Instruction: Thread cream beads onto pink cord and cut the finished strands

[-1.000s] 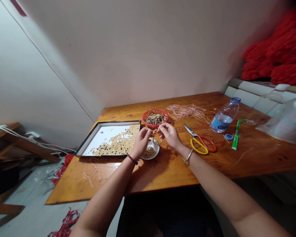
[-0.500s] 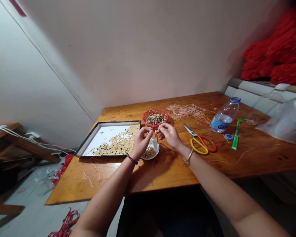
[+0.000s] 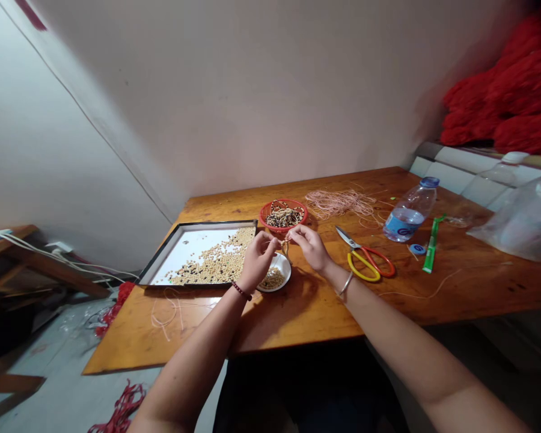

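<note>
My left hand (image 3: 258, 260) and my right hand (image 3: 309, 245) meet above a small white dish (image 3: 283, 276) of pale beads on the wooden table (image 3: 324, 300). Both pinch a thin string with a short run of beads (image 3: 284, 246) hanging between the fingertips. A red basket (image 3: 283, 217) full of strung beads stands just behind the hands. To the left lies a black-rimmed tray (image 3: 184, 249) with several loose pale and dark beads spread on it.
Yellow and orange scissors (image 3: 365, 260) lie right of my right hand. A water bottle (image 3: 409, 211), a blue cap (image 3: 417, 249) and a green tool (image 3: 431, 245) lie further right. A pile of pale cord (image 3: 340, 202) sits behind. Loose string (image 3: 166, 310) lies near the front left edge.
Both hands stay over the dish, pinching the string. The fingertips have shifted slightly and the beaded end hangs a little differently.
</note>
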A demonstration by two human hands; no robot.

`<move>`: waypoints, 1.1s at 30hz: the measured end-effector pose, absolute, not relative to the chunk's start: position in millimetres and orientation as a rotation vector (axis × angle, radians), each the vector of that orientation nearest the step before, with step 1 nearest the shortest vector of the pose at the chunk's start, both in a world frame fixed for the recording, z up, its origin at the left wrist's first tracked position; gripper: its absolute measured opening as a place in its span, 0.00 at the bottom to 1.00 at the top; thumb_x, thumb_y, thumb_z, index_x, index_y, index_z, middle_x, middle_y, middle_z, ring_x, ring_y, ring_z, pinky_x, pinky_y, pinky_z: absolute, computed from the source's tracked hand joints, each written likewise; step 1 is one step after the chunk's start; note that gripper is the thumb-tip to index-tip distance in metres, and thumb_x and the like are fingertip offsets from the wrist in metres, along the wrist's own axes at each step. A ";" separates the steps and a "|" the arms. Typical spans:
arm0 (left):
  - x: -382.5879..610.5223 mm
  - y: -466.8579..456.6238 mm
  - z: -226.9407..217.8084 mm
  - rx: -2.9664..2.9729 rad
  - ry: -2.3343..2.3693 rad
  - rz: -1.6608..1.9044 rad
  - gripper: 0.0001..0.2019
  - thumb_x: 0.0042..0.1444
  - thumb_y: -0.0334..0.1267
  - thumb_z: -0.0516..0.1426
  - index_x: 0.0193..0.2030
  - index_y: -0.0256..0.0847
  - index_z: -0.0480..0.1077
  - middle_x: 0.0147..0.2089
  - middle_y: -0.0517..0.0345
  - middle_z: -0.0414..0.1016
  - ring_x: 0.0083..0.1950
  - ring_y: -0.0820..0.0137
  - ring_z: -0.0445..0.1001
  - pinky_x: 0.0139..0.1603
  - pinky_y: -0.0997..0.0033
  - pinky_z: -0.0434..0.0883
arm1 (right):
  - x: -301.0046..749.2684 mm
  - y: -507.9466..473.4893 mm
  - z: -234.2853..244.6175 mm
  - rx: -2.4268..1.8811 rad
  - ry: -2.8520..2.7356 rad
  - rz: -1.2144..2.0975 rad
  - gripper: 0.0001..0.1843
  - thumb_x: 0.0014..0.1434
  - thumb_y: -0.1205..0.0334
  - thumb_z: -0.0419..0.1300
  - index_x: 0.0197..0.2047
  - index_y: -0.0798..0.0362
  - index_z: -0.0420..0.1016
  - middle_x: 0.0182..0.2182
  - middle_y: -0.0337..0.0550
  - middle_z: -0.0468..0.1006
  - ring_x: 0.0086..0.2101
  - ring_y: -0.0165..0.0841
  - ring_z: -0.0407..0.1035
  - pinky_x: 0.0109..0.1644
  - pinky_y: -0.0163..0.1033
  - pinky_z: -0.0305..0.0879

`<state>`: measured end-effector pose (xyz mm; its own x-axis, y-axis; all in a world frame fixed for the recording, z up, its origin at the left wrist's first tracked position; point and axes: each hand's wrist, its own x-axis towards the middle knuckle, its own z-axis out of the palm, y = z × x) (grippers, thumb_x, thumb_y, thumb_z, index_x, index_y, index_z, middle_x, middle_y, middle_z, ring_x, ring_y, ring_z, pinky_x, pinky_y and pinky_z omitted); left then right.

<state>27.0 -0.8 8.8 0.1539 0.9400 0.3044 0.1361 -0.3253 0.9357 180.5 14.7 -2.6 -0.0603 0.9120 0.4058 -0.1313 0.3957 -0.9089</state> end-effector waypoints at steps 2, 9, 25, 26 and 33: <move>27.7 -1.1 8.9 1.611 1.052 1.243 0.14 0.55 0.48 0.58 0.33 0.38 0.64 0.32 0.57 0.73 0.36 0.70 0.75 0.34 0.74 0.71 | 179.4 14.1 -3.0 -0.750 -1.331 1.087 0.16 0.57 0.48 0.55 0.29 0.52 0.66 0.28 0.39 0.70 0.29 0.30 0.65 0.36 0.37 0.65; 29.7 -4.1 10.7 1.644 1.019 1.230 0.15 0.48 0.45 0.64 0.30 0.38 0.65 0.30 0.58 0.73 0.32 0.73 0.74 0.32 0.76 0.70 | 176.8 16.7 -10.7 -0.753 -1.344 1.119 0.16 0.59 0.47 0.54 0.31 0.50 0.59 0.23 0.34 0.61 0.21 0.26 0.52 0.22 0.31 0.50; 25.0 -4.1 9.4 1.968 1.101 1.158 0.11 0.54 0.43 0.60 0.37 0.38 0.76 0.36 0.52 0.78 0.37 0.70 0.75 0.38 0.73 0.72 | 178.3 17.9 -12.1 -0.769 -1.446 1.013 0.14 0.61 0.49 0.53 0.31 0.51 0.62 0.25 0.36 0.64 0.24 0.28 0.58 0.26 0.33 0.55; 25.1 -4.0 9.1 1.972 1.097 1.156 0.11 0.54 0.44 0.60 0.36 0.37 0.76 0.35 0.52 0.78 0.36 0.70 0.75 0.38 0.73 0.72 | 178.4 17.9 -12.1 -0.773 -1.450 0.999 0.14 0.61 0.50 0.53 0.31 0.51 0.62 0.25 0.36 0.64 0.25 0.28 0.59 0.28 0.34 0.56; 25.3 -3.1 8.9 1.959 1.095 1.161 0.12 0.54 0.44 0.60 0.39 0.38 0.76 0.38 0.52 0.78 0.37 0.70 0.75 0.38 0.73 0.73 | 178.3 18.2 -12.4 -0.775 -1.474 0.897 0.12 0.62 0.52 0.53 0.32 0.52 0.63 0.28 0.38 0.67 0.30 0.30 0.64 0.36 0.36 0.61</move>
<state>25.3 -3.1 8.9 0.2751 0.8755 0.3973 0.3451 -0.4756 0.8091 178.3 18.2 -12.4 -0.0950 0.8701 0.4836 -0.0298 0.4831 -0.8751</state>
